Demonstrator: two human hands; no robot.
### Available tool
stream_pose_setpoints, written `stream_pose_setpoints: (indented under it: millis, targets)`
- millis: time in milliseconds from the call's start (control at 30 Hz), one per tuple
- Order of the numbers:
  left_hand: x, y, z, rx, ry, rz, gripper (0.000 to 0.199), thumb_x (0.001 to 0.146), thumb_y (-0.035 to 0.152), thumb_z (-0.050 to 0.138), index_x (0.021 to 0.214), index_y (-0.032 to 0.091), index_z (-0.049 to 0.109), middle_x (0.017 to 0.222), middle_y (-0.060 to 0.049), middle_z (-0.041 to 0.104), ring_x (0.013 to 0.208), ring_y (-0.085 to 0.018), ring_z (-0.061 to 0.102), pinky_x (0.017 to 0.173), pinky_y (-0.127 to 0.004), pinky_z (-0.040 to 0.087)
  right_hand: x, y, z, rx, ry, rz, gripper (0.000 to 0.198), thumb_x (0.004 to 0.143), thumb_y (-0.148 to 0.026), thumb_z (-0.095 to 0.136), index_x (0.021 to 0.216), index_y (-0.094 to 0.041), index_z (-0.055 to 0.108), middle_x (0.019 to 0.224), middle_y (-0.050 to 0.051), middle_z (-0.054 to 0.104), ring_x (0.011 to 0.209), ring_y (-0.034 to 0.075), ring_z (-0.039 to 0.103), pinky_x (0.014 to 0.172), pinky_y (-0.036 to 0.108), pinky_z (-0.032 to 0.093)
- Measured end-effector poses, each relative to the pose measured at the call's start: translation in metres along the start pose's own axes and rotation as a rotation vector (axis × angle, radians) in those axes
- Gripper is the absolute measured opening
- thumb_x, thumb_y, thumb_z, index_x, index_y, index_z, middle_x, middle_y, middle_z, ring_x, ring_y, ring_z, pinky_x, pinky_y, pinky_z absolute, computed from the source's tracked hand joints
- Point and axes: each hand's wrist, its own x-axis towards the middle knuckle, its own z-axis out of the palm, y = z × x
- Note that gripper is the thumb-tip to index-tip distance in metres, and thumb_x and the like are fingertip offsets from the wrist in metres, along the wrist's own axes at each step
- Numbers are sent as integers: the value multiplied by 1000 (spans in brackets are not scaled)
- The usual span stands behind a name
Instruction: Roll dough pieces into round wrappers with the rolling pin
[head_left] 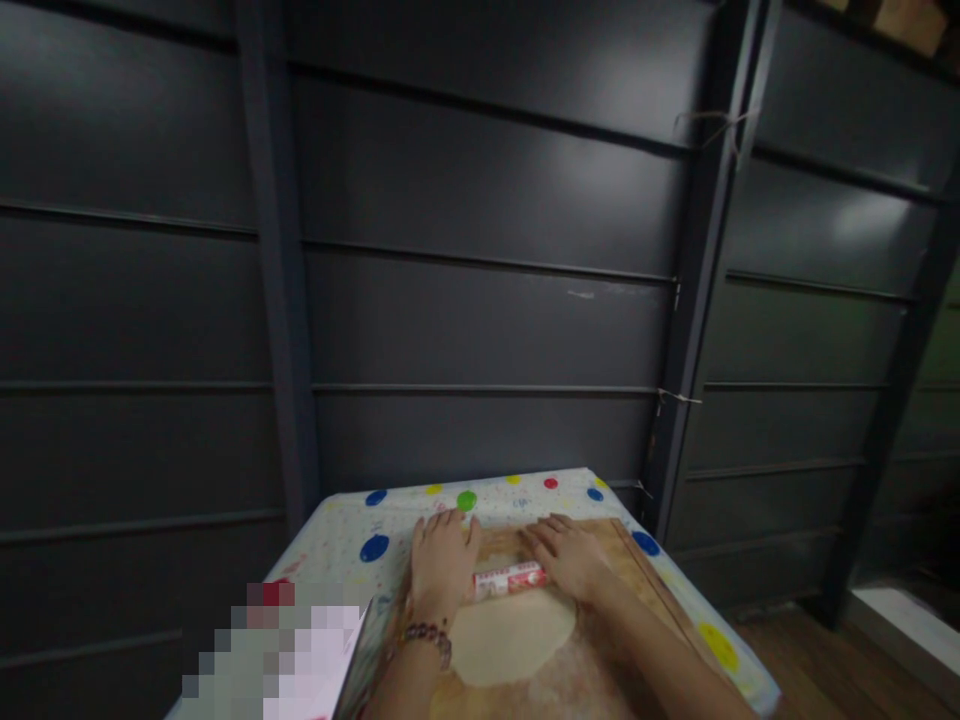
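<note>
A rolling pin (510,580) with a red-and-white printed wrap lies across the wooden board (589,690). My left hand (444,560) rests over its left end, palm down with the fingers stretched forward; a beaded bracelet is on that wrist. Over the right end lies my right hand (574,560), also palm down, its fingers extended and not wrapped round the pin. Both ends of the pin are hidden under the hands. A flat, pale, rounded sheet of dough (514,640) spreads on the board on the near side of the pin, touching or very near it.
The board sits on a table with a white, colour-dotted tablecloth (337,535). At the left, a pixelated area covers part of a pale flat object with a dark edge. Behind the table stands a dark panelled wall (480,330).
</note>
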Motion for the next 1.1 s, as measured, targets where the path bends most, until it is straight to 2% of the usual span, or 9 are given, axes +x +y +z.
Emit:
stream_pose_setpoints:
  millis: [200, 467, 633, 867, 1100]
  targets:
    - [4, -1, 1, 28, 178, 119, 41, 102, 33, 30, 110, 19, 67, 119, -10, 71, 116, -26, 59, 112, -42, 29, 13, 5, 4, -38, 1, -2, 44, 100, -38, 33, 119, -22, 70, 123, 7, 70, 121, 25, 55, 106, 36, 35]
    - [16, -1, 10, 95, 293, 195, 40, 101, 35, 31, 104, 22, 69, 102, -9, 74, 104, -29, 63, 109, -49, 32, 27, 6, 4, -113, -19, -1, 40, 100, -29, 34, 110, -19, 72, 119, 9, 72, 117, 23, 57, 102, 34, 37]
    - [28, -1, 12, 120, 311, 209, 43, 101, 33, 31, 97, 17, 70, 96, -11, 74, 100, -28, 64, 105, -48, 33, 37, 11, 6, -168, -45, -27, 39, 100, -27, 35, 107, -18, 72, 119, 10, 71, 115, 24, 58, 102, 35, 37]
    - [45, -5, 17, 138, 279, 218, 42, 101, 31, 32, 98, 14, 71, 98, -14, 74, 101, -30, 64, 103, -50, 33, 50, 17, 10, -202, -77, -36, 37, 99, -27, 37, 112, -17, 70, 121, 13, 70, 116, 27, 58, 100, 37, 39]
    - [57, -11, 23, 142, 243, 166, 42, 101, 31, 32, 91, 20, 72, 95, -11, 76, 97, -28, 65, 102, -50, 32, 64, 22, 16, -154, -48, 54, 40, 101, -34, 35, 109, -20, 72, 120, 10, 71, 116, 24, 58, 97, 34, 39]
